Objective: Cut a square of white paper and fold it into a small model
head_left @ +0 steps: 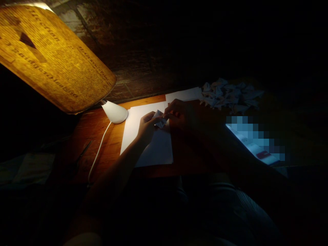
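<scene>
Between my two hands is a small piece of folded white paper (160,121), creased into points. My left hand (147,128) grips its left side, thumb laid across it. The fingers of my right hand (176,111) pinch its upper right edge. Both hands are above a sheet of white paper (153,150) lying on the wooden table (189,150). Shadow hides part of my right hand and its wrist.
A lamp with a printed yellow shade (56,58) and white base (115,112) stands at left, its white cord (98,150) trailing to the front edge. Scissors (80,157) lie left of it. Folded paper pieces (228,94) are heaped at back right, near a lit screen (252,145).
</scene>
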A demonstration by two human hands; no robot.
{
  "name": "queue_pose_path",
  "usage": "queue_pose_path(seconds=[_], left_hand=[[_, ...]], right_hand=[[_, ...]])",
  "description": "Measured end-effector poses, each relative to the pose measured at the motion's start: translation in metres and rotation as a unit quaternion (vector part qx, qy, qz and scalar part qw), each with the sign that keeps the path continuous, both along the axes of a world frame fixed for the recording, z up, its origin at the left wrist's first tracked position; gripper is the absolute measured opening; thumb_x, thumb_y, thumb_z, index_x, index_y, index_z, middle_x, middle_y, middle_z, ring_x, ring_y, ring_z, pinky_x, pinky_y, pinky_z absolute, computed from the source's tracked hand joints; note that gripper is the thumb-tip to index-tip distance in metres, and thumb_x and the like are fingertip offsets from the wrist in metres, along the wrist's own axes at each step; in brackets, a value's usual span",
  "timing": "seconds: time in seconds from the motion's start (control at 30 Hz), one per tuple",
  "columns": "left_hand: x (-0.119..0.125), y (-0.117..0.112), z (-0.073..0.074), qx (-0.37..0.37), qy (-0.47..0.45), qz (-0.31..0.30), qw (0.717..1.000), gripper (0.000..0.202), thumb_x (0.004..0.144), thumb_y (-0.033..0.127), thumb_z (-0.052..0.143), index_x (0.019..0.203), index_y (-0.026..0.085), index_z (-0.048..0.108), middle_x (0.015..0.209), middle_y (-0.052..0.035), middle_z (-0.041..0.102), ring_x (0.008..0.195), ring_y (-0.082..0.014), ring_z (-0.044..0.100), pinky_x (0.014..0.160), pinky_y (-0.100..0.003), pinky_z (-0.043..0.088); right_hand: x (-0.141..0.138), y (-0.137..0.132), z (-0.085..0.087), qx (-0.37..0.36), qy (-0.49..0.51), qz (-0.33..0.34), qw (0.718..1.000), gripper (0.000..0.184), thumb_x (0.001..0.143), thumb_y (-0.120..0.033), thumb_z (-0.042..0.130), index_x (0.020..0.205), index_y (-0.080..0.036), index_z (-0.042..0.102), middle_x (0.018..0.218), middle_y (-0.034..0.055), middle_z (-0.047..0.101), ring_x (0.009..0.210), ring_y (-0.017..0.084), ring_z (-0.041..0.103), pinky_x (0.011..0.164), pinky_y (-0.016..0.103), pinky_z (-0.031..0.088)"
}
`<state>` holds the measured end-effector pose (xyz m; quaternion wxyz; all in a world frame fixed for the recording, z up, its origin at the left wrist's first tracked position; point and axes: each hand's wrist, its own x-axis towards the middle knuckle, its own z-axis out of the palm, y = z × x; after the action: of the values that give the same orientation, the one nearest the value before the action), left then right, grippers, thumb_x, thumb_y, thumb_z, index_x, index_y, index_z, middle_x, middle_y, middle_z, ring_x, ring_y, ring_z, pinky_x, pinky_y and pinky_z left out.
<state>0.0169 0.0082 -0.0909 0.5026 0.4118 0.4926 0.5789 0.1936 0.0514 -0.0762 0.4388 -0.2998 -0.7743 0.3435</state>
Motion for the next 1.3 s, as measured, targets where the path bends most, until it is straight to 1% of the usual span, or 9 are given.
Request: queue_pose_path(seconds=[0.2, 0.33, 0.43, 0.57, 0.63, 0.8, 0.97, 1.07, 1.3], left_hand=[[0.005, -0.003, 0.0, 0.022, -0.018, -0.018, 0.999, 0.02, 0.069, 0.025, 0.08, 0.073, 0.02, 0.061, 0.069, 0.0013, 0.065, 0.058, -0.0114, 0.063, 0.053, -0.022, 0.052], [0.007, -0.005, -0.005, 0.047, 0.005, -0.015, 0.999, 0.022, 0.072, 0.028, 0.084, 0.076, 0.018, 0.065, 0.073, -0.0005, 0.07, 0.064, -0.0123, 0.067, 0.061, -0.025, 0.056], [0.007, -0.006, -0.007, 0.065, 0.05, -0.011, 0.997, 0.023, 0.074, 0.033, 0.085, 0.079, 0.017, 0.069, 0.077, -0.0041, 0.075, 0.067, -0.0145, 0.07, 0.065, -0.027, 0.058], [0.008, -0.008, -0.003, 0.091, 0.129, 0.013, 0.987, 0.022, 0.075, 0.032, 0.087, 0.081, 0.016, 0.073, 0.073, -0.0042, 0.074, 0.066, -0.0141, 0.069, 0.065, -0.027, 0.057], [0.008, -0.008, -0.001, 0.101, 0.146, 0.02, 0.984, 0.021, 0.076, 0.032, 0.087, 0.081, 0.016, 0.074, 0.07, -0.0038, 0.073, 0.064, -0.0136, 0.069, 0.064, -0.026, 0.056], [0.008, -0.009, 0.0, 0.128, 0.129, 0.027, 0.983, 0.021, 0.079, 0.034, 0.084, 0.078, 0.016, 0.072, 0.069, -0.003, 0.072, 0.061, -0.0137, 0.067, 0.059, -0.027, 0.054], [0.009, -0.009, 0.0, 0.135, 0.106, 0.043, 0.984, 0.018, 0.08, 0.026, 0.082, 0.071, 0.015, 0.071, 0.066, -0.0019, 0.07, 0.06, -0.0115, 0.065, 0.058, -0.024, 0.051], [0.01, -0.009, 0.0, 0.132, 0.111, 0.049, 0.984, 0.016, 0.078, 0.026, 0.082, 0.073, 0.015, 0.072, 0.067, -0.0019, 0.07, 0.06, -0.0111, 0.065, 0.06, -0.024, 0.053], [0.012, -0.012, 0.007, 0.134, 0.125, 0.051, 0.982, 0.016, 0.077, 0.026, 0.082, 0.07, 0.017, 0.07, 0.064, -0.0013, 0.069, 0.059, -0.0109, 0.063, 0.059, -0.024, 0.052]], right_hand=[[-0.007, -0.003, 0.0, -0.082, 0.028, -0.003, 0.996, 0.01, 0.092, -0.025, 0.066, 0.083, -0.023, 0.064, 0.091, 0.0009, 0.068, 0.076, 0.016, 0.062, 0.073, 0.032, 0.048], [-0.011, -0.003, -0.002, -0.115, 0.038, -0.036, 0.992, 0.009, 0.091, -0.023, 0.065, 0.083, -0.023, 0.063, 0.087, 0.0015, 0.069, 0.078, 0.017, 0.064, 0.073, 0.033, 0.048], [-0.009, -0.004, 0.001, -0.099, 0.014, -0.046, 0.994, 0.009, 0.092, -0.024, 0.065, 0.082, -0.023, 0.062, 0.093, 0.0033, 0.07, 0.081, 0.019, 0.064, 0.073, 0.033, 0.048], [-0.004, -0.006, 0.007, -0.039, -0.011, -0.027, 0.999, 0.012, 0.093, -0.024, 0.065, 0.081, -0.023, 0.061, 0.095, 0.0051, 0.068, 0.084, 0.019, 0.064, 0.076, 0.034, 0.049], [-0.002, -0.007, 0.008, -0.032, -0.011, -0.023, 0.999, 0.013, 0.093, -0.024, 0.064, 0.081, -0.023, 0.061, 0.094, 0.0051, 0.068, 0.082, 0.019, 0.065, 0.075, 0.034, 0.049], [-0.007, -0.009, 0.006, -0.093, 0.021, -0.028, 0.995, 0.011, 0.092, -0.026, 0.065, 0.083, -0.024, 0.06, 0.091, 0.0045, 0.072, 0.085, 0.02, 0.068, 0.075, 0.034, 0.052], [-0.013, -0.009, 0.0, -0.155, 0.094, -0.006, 0.983, 0.011, 0.091, -0.026, 0.064, 0.082, -0.022, 0.06, 0.077, 0.0034, 0.072, 0.073, 0.019, 0.07, 0.073, 0.035, 0.055], [-0.014, -0.008, 0.0, -0.152, 0.079, -0.004, 0.985, 0.011, 0.091, -0.025, 0.065, 0.082, -0.023, 0.059, 0.075, 0.0023, 0.072, 0.074, 0.019, 0.07, 0.075, 0.035, 0.056], [-0.016, -0.007, -0.005, -0.1, 0.07, -0.033, 0.992, 0.011, 0.088, -0.026, 0.066, 0.08, -0.021, 0.061, 0.08, 0.0031, 0.071, 0.073, 0.017, 0.067, 0.067, 0.031, 0.05]])
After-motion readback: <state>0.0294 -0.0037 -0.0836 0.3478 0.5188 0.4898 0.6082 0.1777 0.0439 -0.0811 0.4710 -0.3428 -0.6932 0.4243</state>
